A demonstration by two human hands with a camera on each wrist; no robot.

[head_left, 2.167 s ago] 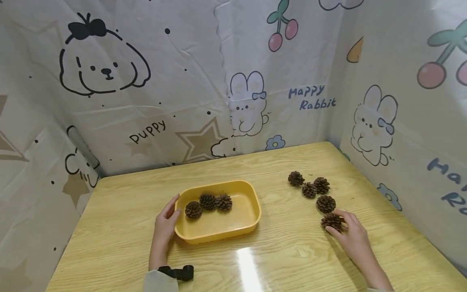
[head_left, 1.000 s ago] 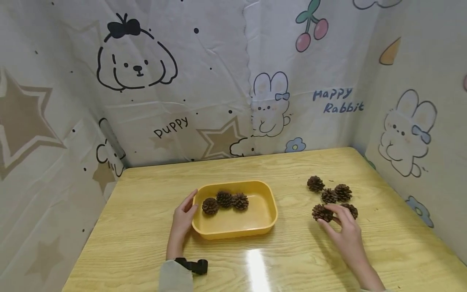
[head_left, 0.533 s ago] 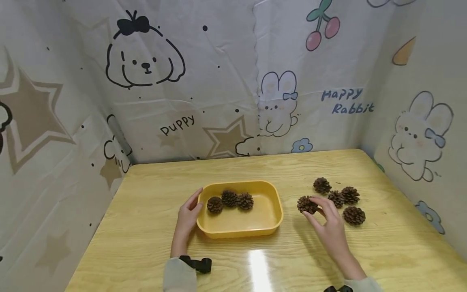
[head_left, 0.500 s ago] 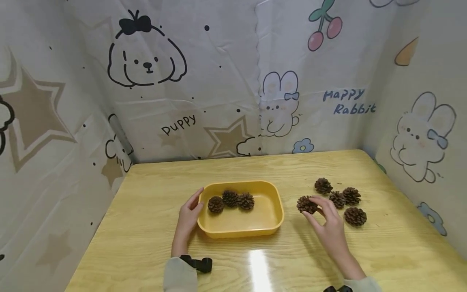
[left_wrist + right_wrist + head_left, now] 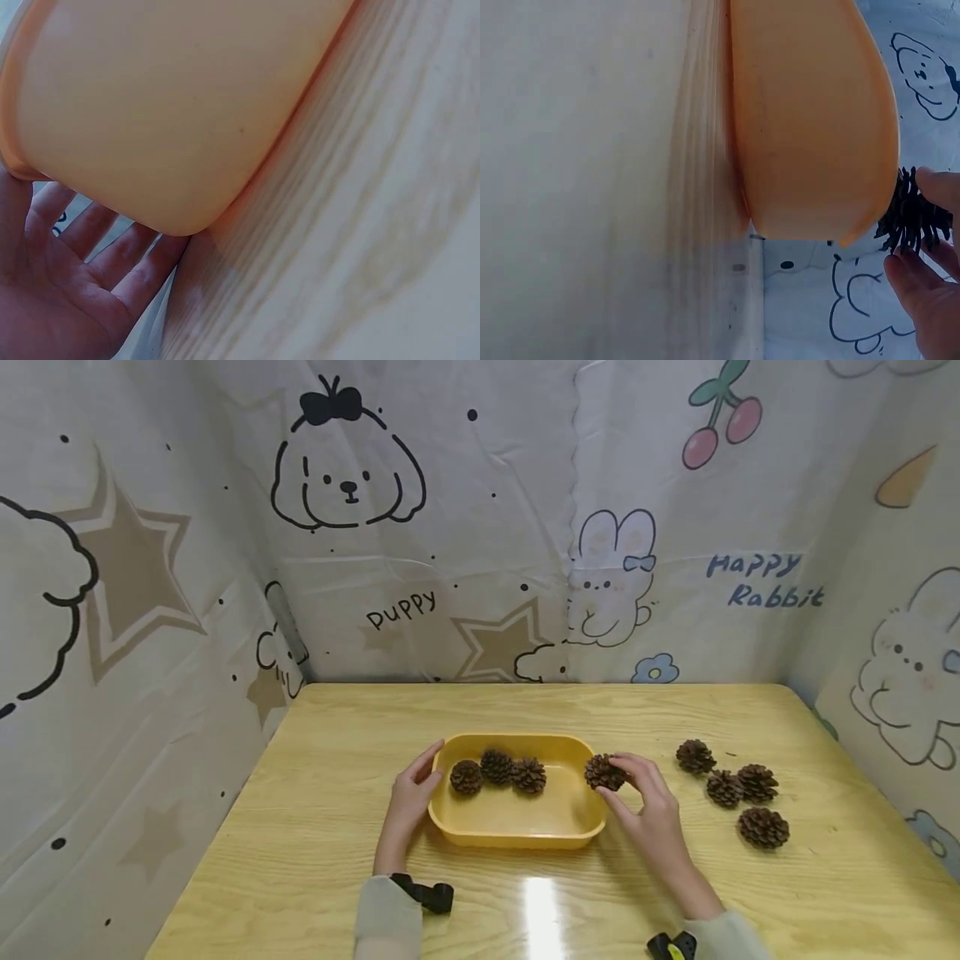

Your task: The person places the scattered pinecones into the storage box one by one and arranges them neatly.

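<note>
Brown spiky pine cone (image 5: 602,772), now over tray rim (image 5: 597,810)

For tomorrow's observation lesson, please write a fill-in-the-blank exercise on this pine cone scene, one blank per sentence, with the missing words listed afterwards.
1. Inside the yellow plastic tray lie ____ brown pine cones.
2. The right hand pinches one brown pine cone above the tray's ____ rim.
3. On the wooden table, to the right of the tray, ____ loose cones remain.
4. The left hand rests against the tray's ____ end.

Missing words: three; right; four; left
</note>
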